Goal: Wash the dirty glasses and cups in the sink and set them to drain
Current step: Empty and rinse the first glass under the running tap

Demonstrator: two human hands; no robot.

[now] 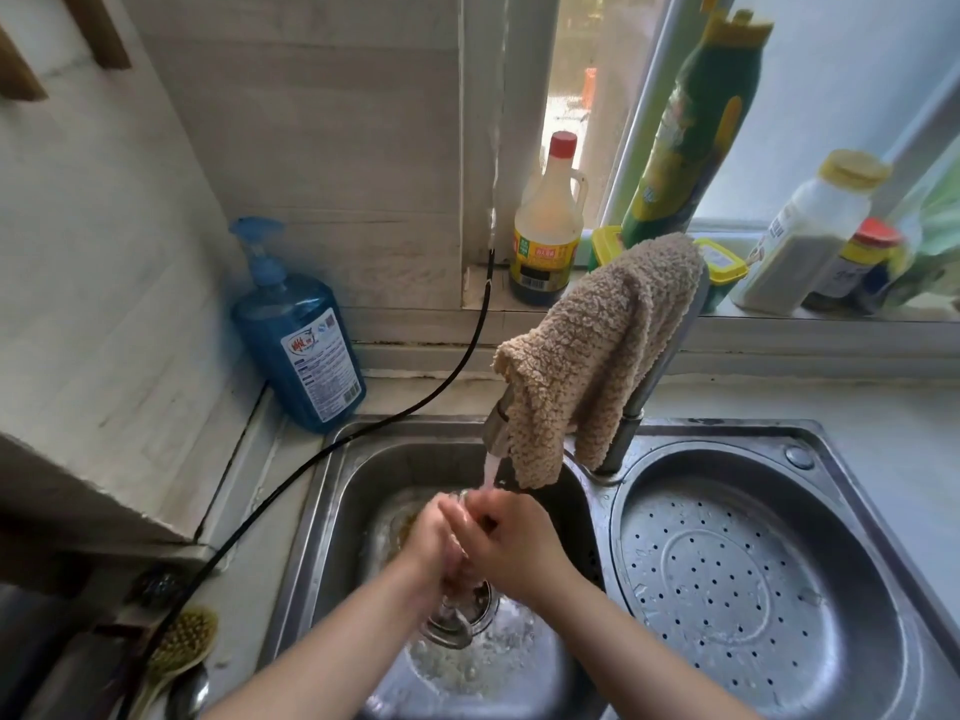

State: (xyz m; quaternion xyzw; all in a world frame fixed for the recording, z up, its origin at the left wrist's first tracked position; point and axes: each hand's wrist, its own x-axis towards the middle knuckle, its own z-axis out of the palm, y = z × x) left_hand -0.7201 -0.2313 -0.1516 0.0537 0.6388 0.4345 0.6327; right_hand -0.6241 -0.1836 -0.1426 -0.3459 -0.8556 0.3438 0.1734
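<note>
Holding a clear glass (457,600) over the middle of the left sink basin (332,511), I've got both hands wrapped on it. My left hand (434,537) grips its side, fingers curled round the wall. My right hand (511,543) closes over it from the other side, fingers bent at the rim, right under the water stream (490,467). The glass's base (449,623) points down toward the drain, and water is splashing on the basin floor beneath.

Water runs from the faucet (496,433), which carries a tan cloth (597,356) draped over its neck. In the right basin sits a perforated steel strainer bowl (727,589). At the back-left corner of the counter stands a blue pump bottle (298,340), with a black cable (415,407) passing beside it and down along the sink's left edge. A scrubbing brush (179,646) lies at the near-left corner. Along the window ledge stand a red-capped bottle (548,226), a green bottle (685,132) and some jars (810,236).
</note>
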